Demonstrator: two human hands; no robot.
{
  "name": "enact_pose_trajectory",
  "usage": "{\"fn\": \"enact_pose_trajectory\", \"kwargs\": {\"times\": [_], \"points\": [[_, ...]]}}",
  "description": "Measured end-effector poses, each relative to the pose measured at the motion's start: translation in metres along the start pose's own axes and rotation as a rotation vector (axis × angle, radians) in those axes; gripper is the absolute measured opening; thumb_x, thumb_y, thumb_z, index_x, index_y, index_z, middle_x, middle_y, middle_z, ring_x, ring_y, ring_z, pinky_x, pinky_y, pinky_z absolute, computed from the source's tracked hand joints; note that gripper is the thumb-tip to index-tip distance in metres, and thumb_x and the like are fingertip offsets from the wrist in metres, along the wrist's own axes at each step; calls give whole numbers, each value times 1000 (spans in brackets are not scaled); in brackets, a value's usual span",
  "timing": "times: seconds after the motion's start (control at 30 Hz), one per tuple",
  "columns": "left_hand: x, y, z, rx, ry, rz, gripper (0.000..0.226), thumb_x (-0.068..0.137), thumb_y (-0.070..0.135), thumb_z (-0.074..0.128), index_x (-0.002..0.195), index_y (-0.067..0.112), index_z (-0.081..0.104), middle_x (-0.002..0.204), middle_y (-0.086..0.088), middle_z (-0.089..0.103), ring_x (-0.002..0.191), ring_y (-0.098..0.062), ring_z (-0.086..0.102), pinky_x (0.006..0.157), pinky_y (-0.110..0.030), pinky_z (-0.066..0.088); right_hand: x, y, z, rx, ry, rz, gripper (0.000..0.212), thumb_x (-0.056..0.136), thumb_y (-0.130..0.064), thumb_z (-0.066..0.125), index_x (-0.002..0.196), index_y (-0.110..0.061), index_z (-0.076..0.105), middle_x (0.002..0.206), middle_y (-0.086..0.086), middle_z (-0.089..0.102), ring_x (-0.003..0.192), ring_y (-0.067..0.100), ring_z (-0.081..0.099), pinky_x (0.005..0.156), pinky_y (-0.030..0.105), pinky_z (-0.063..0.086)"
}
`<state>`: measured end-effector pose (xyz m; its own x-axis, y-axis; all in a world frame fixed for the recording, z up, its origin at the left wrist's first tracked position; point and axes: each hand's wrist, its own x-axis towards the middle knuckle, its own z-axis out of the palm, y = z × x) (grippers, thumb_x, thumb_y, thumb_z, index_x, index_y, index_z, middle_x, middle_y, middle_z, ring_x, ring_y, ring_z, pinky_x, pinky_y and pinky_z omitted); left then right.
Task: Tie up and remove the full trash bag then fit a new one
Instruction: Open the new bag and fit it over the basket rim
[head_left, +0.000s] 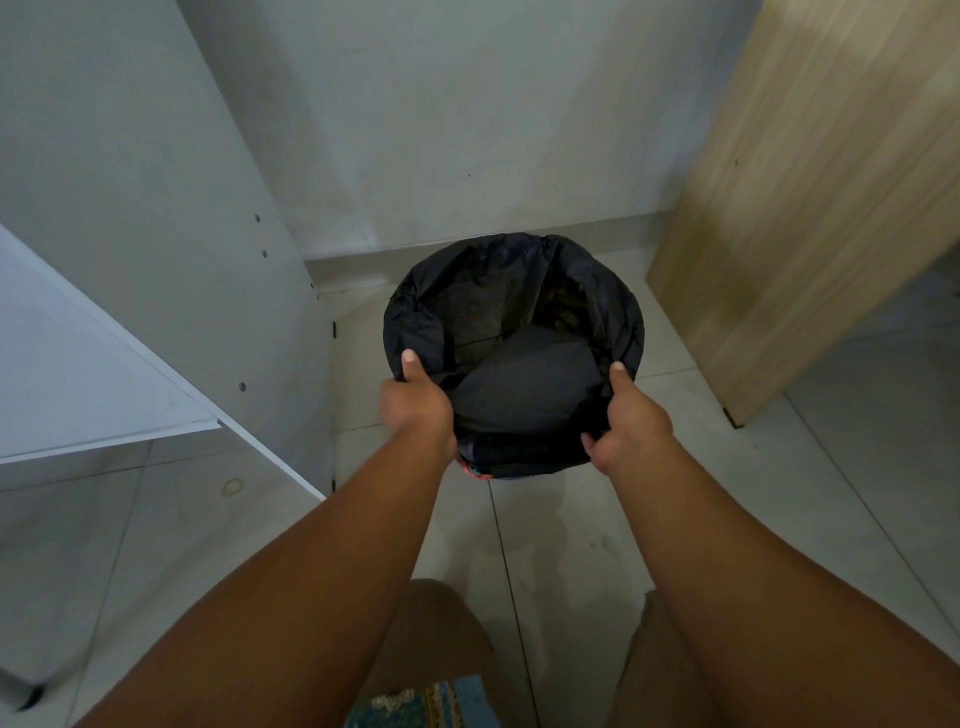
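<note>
Two hands, one trash bag, one white cabinet, one wooden panel.

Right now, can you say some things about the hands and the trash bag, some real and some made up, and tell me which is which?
1. The left hand and right hand both grip the black trash bag at its rim. True.
2. The bag is already tied in a knot. False: its mouth is wide open.
3. A wooden panel stands to the right of the bag. True.
4. The floor is carpet. False: it is pale tiles.
5. One hand is holding a broom. False: both hands hold only the bag.
</note>
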<state>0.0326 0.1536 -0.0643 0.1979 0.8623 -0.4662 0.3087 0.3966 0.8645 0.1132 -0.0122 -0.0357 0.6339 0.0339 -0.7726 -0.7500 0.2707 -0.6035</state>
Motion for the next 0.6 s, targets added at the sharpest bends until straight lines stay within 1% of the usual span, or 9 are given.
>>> {"fn": "enact_pose_trajectory", "kwargs": {"times": [0.07, 0.13, 0.23, 0.3, 0.33, 0.4, 0.47, 0.53, 0.6], "points": [[0, -1, -3, 41, 17, 40, 63, 104, 56, 33, 129, 2, 55, 128, -12, 59, 117, -35, 57, 91, -40, 45, 1, 1, -2, 21, -15, 17, 66, 89, -47, 71, 140, -10, 52, 146, 11, 53, 131, 33, 52, 108, 50, 43], [1, -4, -3, 53, 29, 65, 60, 105, 54, 31, 122, 2, 56, 119, -12, 59, 106, -31, 57, 85, -37, 42, 4, 3, -4, 21, -3, 4, 66, 87, -49, 73, 138, -11, 54, 143, 10, 55, 127, 32, 54, 106, 49, 46], [-1, -6, -3, 1, 65, 86, 56, 106, 51, 31, 115, 1, 55, 102, -7, 56, 93, -25, 53, 79, -35, 39, 4, 6, -6, 34, -3, -68, 43, 89, -45, 72, 112, -10, 65, 115, 7, 64, 101, 26, 62, 95, 44, 55], [-1, -9, -5, -45, 93, 101, 58, 106, 52, 31, 113, -1, 56, 99, -8, 58, 89, -25, 55, 76, -35, 39, 3, 10, -5, 42, 8, -121, 30, 93, -43, 68, 92, -13, 63, 98, 3, 64, 86, 21, 63, 86, 43, 57], [-1, -10, -6, -65, 102, 112, 58, 106, 52, 32, 113, -1, 55, 96, -8, 57, 86, -24, 55, 75, -34, 40, 2, 12, -5, 32, 14, -158, 30, 94, -42, 66, 89, -13, 63, 95, 3, 65, 85, 21, 64, 81, 42, 58], [-2, -12, -6, -102, 136, 133, 52, 106, 49, 36, 109, 0, 52, 90, -5, 55, 82, -22, 54, 74, -34, 41, 4, 18, -4, 4, 61, -262, 39, 92, -47, 67, 98, -8, 66, 100, 6, 70, 89, 24, 68, 74, 40, 61], [-4, -13, -5, -130, 180, 148, 38, 105, 47, 42, 104, 9, 48, 86, 0, 54, 83, -22, 55, 76, -35, 44, 8, 24, -4, -52, 141, -342, 50, 88, -55, 67, 103, -7, 67, 102, 7, 72, 91, 26, 70, 77, 44, 62], [-8, -15, -4, -118, 204, 179, 33, 104, 45, 45, 102, 12, 46, 86, 0, 54, 81, -21, 54, 74, -34, 42, 9, 30, -2, -124, 208, -396, 52, 86, -61, 64, 87, -9, 67, 90, 6, 71, 84, 26, 69, 78, 50, 61], [-12, -19, -5, -74, 219, 196, 35, 105, 44, 44, 99, 10, 49, 84, 1, 53, 78, -19, 51, 71, -29, 36, 6, 34, 1, -170, 269, -438, 58, 87, -63, 61, 70, -9, 60, 77, 6, 66, 74, 26, 64, 75, 51, 60]]}}
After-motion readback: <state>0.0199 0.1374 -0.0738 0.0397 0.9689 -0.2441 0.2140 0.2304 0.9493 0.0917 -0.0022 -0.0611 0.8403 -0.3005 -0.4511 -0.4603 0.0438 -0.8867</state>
